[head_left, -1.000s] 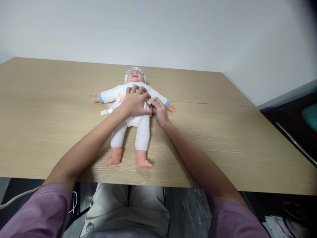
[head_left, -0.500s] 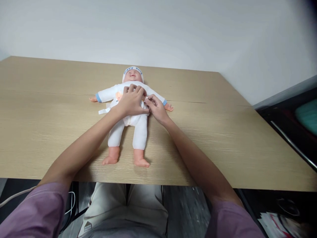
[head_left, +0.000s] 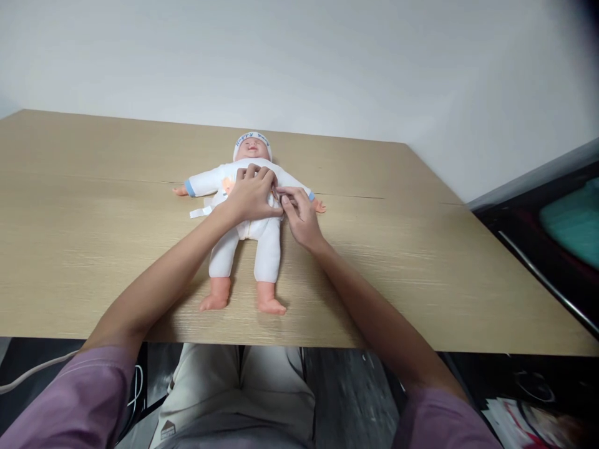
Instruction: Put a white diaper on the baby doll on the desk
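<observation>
A baby doll [head_left: 267, 255] lies on its back, feet toward me, in a white outfit with blue cuffs and a lettered white headband. Around its waist is a white diaper [head_left: 219, 199], with one side tab [head_left: 200, 212] sticking out flat to the left. My left hand [head_left: 254, 194] rests across the doll's belly, fingers bent and apart, thumb stretched to the right; it hides the diaper's front. At the diaper's right side, my right hand [head_left: 299, 212] has thumb and fingers drawn together on its edge. The exact part between those fingertips is hidden.
The doll lies on a wide wooden table [head_left: 393, 268] with a seam across it. A pale wall [head_left: 299, 68] rises behind. A black-framed object [head_left: 552, 262] stands beyond the right edge, and papers [head_left: 515, 424] lie below at the lower right.
My right hand has shifted slightly right and its fingers lie flatter; the white bit seen at its fingertips no longer shows. My left hand stays on the belly. The view has moved slightly.
</observation>
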Action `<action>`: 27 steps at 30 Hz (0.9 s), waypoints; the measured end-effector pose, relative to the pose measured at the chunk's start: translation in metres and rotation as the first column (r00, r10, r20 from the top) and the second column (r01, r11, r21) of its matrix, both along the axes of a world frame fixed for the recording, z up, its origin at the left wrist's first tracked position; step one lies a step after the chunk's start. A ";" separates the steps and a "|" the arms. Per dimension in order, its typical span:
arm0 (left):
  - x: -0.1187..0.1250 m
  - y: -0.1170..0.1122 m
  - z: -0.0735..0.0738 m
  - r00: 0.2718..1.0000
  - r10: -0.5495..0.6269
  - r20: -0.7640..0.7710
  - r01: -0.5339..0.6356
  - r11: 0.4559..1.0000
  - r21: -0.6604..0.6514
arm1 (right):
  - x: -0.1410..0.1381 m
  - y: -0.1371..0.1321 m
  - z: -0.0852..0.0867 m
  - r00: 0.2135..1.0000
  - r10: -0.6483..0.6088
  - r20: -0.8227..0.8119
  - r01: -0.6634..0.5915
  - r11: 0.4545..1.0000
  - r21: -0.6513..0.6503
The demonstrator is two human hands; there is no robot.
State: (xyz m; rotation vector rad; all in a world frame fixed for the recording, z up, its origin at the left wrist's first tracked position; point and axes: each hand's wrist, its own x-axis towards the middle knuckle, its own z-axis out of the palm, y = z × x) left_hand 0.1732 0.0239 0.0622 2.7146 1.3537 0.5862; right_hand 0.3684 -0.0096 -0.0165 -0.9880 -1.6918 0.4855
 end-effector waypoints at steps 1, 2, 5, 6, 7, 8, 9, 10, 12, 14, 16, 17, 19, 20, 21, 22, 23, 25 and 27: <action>0.000 0.000 0.001 1.000 -0.003 0.005 0.003 1.000 -0.003 | 0.002 -0.005 0.001 0.999 0.009 0.042 -0.010 1.000 0.030; 0.000 -0.001 0.001 1.000 -0.007 0.009 0.007 1.000 -0.005 | 0.003 -0.010 0.002 0.997 0.020 0.079 -0.024 0.998 0.051; 0.000 0.000 0.000 1.000 -0.017 0.005 0.017 1.000 0.000 | 0.004 -0.018 0.002 0.989 0.035 0.147 -0.046 0.996 0.071; 0.000 0.000 0.000 1.000 -0.017 0.002 0.017 1.000 0.003 | 0.004 -0.019 0.001 0.987 0.034 0.160 -0.046 0.996 0.073; 0.000 0.001 -0.001 1.000 -0.017 -0.002 0.017 1.000 0.005 | 0.004 -0.019 0.000 0.985 0.030 0.172 -0.043 0.996 0.073; 0.000 0.002 -0.002 1.000 -0.017 -0.004 0.017 1.000 0.005 | 0.004 -0.019 0.000 0.982 0.025 0.185 -0.039 0.997 0.073; 0.000 0.002 -0.003 1.000 -0.016 -0.005 0.016 1.000 0.003 | 0.004 -0.019 -0.001 0.980 0.020 0.199 -0.035 0.997 0.072; -0.001 0.003 -0.003 1.000 -0.016 -0.002 0.016 1.000 -0.001 | 0.004 -0.018 -0.001 0.977 0.015 0.213 -0.030 0.997 0.071; -0.003 0.005 -0.003 1.000 -0.023 0.015 0.024 1.000 -0.017 | 0.003 -0.017 0.000 0.971 0.004 0.238 -0.022 0.997 0.074; -0.007 0.006 0.000 0.997 -0.054 0.061 0.057 0.997 -0.044 | 0.002 -0.017 0.001 0.964 0.004 0.264 -0.029 0.995 0.092; -0.015 0.005 0.003 0.981 -0.101 0.166 0.113 0.991 -0.069 | 0.000 -0.018 0.002 0.955 0.014 0.297 -0.049 0.993 0.111; -0.020 0.004 0.005 0.965 -0.108 0.238 0.130 0.989 -0.076 | 0.000 -0.019 0.002 0.949 0.021 0.314 -0.061 0.991 0.117; -0.035 0.001 0.005 0.926 -0.064 0.372 0.102 0.991 -0.085 | -0.002 -0.019 0.002 0.940 0.035 0.339 -0.082 0.989 0.125; -0.045 -0.001 0.003 0.910 -0.018 0.414 0.060 0.994 -0.088 | -0.002 -0.019 0.001 0.938 0.039 0.345 -0.089 0.988 0.130; -0.056 -0.002 0.000 0.901 0.035 0.433 0.006 0.996 -0.093 | -0.002 -0.019 0.000 0.936 0.041 0.349 -0.093 0.986 0.135; -0.069 -0.004 -0.004 0.897 0.092 0.433 -0.055 0.994 -0.098 | -0.002 -0.018 -0.001 0.935 0.041 0.352 -0.095 0.986 0.139; -0.083 -0.005 -0.009 0.894 0.149 0.423 -0.116 0.988 -0.103 | -0.002 -0.018 -0.001 0.934 0.041 0.356 -0.097 0.985 0.141; -0.113 -0.007 -0.021 0.877 0.264 0.403 -0.230 0.964 -0.130 | -0.001 -0.017 -0.001 0.929 0.042 0.366 -0.100 0.985 0.140; -0.141 -0.009 -0.034 0.853 0.353 0.384 -0.310 0.935 -0.171 | -0.001 -0.017 -0.001 0.925 0.045 0.377 -0.106 0.984 0.142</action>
